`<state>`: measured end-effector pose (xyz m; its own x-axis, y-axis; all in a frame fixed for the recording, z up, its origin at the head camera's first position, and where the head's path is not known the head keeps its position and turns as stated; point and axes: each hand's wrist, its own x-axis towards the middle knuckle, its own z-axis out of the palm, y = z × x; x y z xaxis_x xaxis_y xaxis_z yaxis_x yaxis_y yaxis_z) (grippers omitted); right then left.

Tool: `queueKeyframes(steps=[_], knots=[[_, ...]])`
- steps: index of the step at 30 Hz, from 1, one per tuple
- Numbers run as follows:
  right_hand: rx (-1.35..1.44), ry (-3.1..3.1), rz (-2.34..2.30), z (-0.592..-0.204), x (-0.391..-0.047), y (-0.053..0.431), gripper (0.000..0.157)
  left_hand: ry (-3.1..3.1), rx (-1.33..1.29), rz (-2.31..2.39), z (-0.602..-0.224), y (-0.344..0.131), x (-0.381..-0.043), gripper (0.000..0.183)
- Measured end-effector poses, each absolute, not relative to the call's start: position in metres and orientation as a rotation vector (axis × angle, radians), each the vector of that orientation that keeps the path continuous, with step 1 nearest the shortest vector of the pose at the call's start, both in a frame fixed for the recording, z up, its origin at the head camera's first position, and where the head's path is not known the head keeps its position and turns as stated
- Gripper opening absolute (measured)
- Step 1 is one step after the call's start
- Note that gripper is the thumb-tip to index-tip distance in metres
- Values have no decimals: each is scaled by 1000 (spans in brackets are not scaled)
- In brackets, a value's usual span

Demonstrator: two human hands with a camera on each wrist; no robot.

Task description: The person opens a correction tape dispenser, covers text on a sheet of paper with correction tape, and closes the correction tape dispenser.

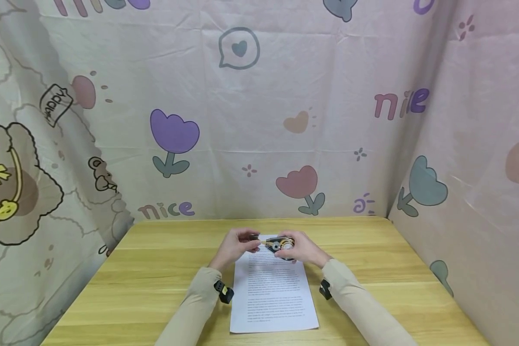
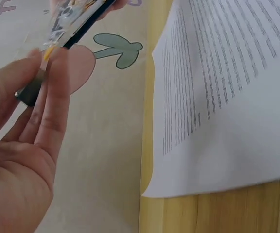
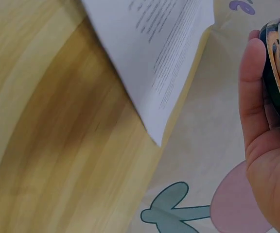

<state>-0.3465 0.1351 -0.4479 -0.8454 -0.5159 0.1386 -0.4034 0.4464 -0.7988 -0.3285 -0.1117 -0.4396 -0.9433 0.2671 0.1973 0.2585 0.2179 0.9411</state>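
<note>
My right hand grips a correction tape dispenser with a dark edge and a clear side that shows its wheels and orange parts. The dispenser's narrow tip points left, at the fingertips of my left hand. Between thumb and fingers, the left hand pinches a small dark cap, seen best in the left wrist view. An orange piece at the tip shows right by these fingertips. Both hands are raised over the far end of a printed sheet of paper.
The paper lies lengthwise on a wooden table, its far edge partly behind the hands. A patterned cloth hangs behind the table and along both sides. Each wrist wears a small black camera.
</note>
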Motion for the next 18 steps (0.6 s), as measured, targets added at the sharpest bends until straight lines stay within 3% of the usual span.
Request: queueKeyframes(steps=[8,18], knots=[[-700,2606,-1368,-450,-350,145,46,2660,506,1723,-439,-124,-325,23],[-626,2593,-1375,-449,-350,155,41,2898,458,1255,-440,-148,-323,13]])
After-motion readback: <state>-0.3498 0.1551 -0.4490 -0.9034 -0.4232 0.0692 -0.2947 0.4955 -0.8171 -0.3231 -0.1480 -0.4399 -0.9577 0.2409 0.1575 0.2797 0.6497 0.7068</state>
